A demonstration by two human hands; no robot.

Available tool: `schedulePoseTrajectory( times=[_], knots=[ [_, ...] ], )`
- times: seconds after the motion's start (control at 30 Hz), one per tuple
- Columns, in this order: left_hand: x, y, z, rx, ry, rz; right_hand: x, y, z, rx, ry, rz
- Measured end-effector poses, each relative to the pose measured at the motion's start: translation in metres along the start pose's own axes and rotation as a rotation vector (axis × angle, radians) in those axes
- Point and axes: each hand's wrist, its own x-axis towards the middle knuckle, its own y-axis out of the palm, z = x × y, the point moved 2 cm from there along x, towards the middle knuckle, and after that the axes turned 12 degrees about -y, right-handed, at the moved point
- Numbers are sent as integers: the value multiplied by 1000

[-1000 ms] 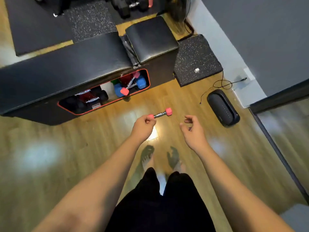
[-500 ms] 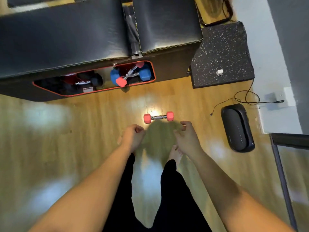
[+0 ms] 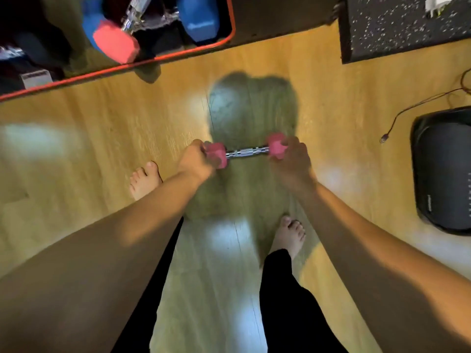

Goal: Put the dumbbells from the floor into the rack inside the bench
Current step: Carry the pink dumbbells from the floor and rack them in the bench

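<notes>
Head view shows the pick-up step: the person bends over the pink dumbbell (image 3: 246, 152), which lies across the wooden floor (image 3: 127, 128) between the 2 hands. The left hand (image 3: 196, 161) has its fingers curled around the left pink end, and the right hand (image 3: 290, 159) grips the right pink end from above; the chrome bar between them is free. It cannot be told if the dumbbell is already off the floor. The rack (image 3: 178, 50) with the red rim, inside the desk, is ahead and to the left, well apart, and already holds a blue dumbbell (image 3: 198, 16) and another pink one. The next move probably calls for lifting it level, carrying it forward and sliding it into a free place in the opening.
</notes>
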Motion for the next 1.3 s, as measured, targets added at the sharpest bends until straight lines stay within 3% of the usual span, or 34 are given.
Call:
schedulePoseTrajectory(
  times=[0.13, 0.23, 0.3, 0.6, 0.9, 1.07, 1.3],
  knots=[
    [64, 38, 10, 179, -4, -13, 50, 48, -38, -158, -42, -38],
    [77, 51, 12, 242, 15, -108, 82, 74, -77, -43, 67, -100],
    [90, 61, 14, 260, 21, -74, 92, 85, -92, 29, 75, -96],
    [92, 43, 12, 183, 46, -45, 80, 67, -66, 71, 55, -108],
    [57, -74, 10, -82, 274, -316, 59, 48, 52, 465, -209, -300],
    [30, -150, 2, -266, 405, -491, 61, 32, 138, 426, -291, -396],
    [5, -238, -16, -322, 471, -603, 75, 6, 234, 346, -488, -510]
  ],
)
